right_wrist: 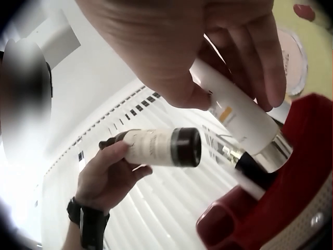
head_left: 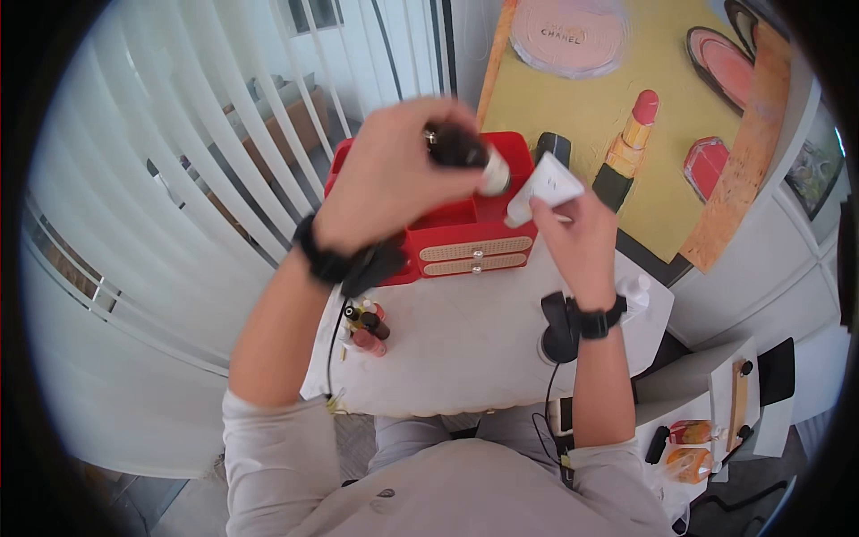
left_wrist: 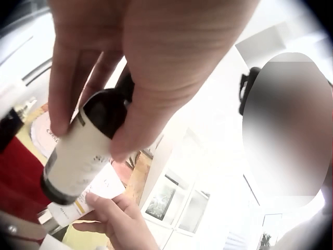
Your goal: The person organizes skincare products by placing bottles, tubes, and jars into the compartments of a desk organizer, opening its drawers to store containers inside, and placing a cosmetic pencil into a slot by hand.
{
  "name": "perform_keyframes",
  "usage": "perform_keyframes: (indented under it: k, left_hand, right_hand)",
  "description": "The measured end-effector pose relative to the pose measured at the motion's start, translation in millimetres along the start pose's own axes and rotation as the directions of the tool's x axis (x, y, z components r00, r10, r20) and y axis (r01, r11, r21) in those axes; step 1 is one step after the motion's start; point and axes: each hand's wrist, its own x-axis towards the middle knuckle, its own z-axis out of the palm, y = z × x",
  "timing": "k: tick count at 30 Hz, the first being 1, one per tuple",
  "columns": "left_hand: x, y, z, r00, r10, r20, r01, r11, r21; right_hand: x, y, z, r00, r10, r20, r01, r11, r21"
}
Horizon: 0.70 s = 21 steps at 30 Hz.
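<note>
White vertical blinds, white table, perhaps daylight behind.

**Two cosmetics held up over the red organiser**

The dark bottle sits upper centre of the head view. It is dark brown glass with a pale label round its middle and a dark, flat base. It lies tilted nearly on its side, base towards the right of the frame, held in the air.

The white tube is just right of it, close to the bottle's base. It is flat and white with small orange print, ends in a silvery collar and dark cap, and slants cap-down towards the lower left.
</note>
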Motion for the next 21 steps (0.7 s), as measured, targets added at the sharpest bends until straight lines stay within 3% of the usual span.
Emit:
perform_keyframes:
  k: [1, 2, 4, 6, 7, 9, 10, 12, 16, 18, 21]
  left_hand:
    - [29, -12, 8, 0.994, 0.097, -0.042, -0.090, 0.985, 0.149]
    - [56, -25, 16, 0.999, 0.030, -0.023, -0.029, 0.997, 0.073]
    - [102, -63, 36, 0.995, 0.100, -0.015, -0.092, 0.955, 0.282]
    - [123, -74, 46, 0.998, -0.043, 0.042, 0.020, 0.899, 0.437]
    - [131, -81, 49, 0.999, -0.034, 0.042, 0.013, 0.900, 0.435]
    - [140, -95, 53, 0.933, -0.291, 0.214, 0.084, 0.752, 0.654]
    - [141, -102, 56, 0.934, -0.289, 0.210, 0.086, 0.751, 0.655]
    - [142, -116, 63, 0.879, -0.427, 0.212, 0.144, 0.663, 0.735]
    - [140, -124, 73, 0.856, -0.473, 0.206, 0.160, 0.623, 0.765]
    - [141, -123, 75, 0.818, -0.521, 0.243, 0.089, 0.533, 0.841]
    - [140, -119, 72, 0.799, -0.540, 0.264, 0.078, 0.529, 0.845]
  right_hand:
    - [10, 4, 0, 1.000, 0.003, -0.007, -0.003, 1.000, -0.015]
    - [21, 8, 0, 1.000, 0.003, -0.018, -0.003, 1.000, -0.031]
    - [34, 18, 4, 1.000, 0.003, -0.002, -0.003, 0.999, -0.035]
    - [47, 31, 11, 0.999, -0.008, 0.034, 0.011, 0.997, -0.079]
    - [54, 37, 15, 1.000, -0.012, 0.028, 0.015, 0.996, -0.083]
    - [69, 47, 21, 0.997, 0.039, 0.062, -0.029, 0.989, -0.143]
    - [75, 49, 23, 0.997, 0.055, 0.060, -0.045, 0.987, -0.153]
    - [85, 60, 31, 0.995, 0.049, 0.083, -0.035, 0.985, -0.168]
    - [104, 73, 51, 0.989, 0.033, 0.147, -0.008, 0.987, -0.162]
    - [113, 78, 64, 0.979, 0.030, 0.201, 0.002, 0.988, -0.155]
    - [123, 85, 76, 0.948, 0.071, 0.309, -0.017, 0.984, -0.175]
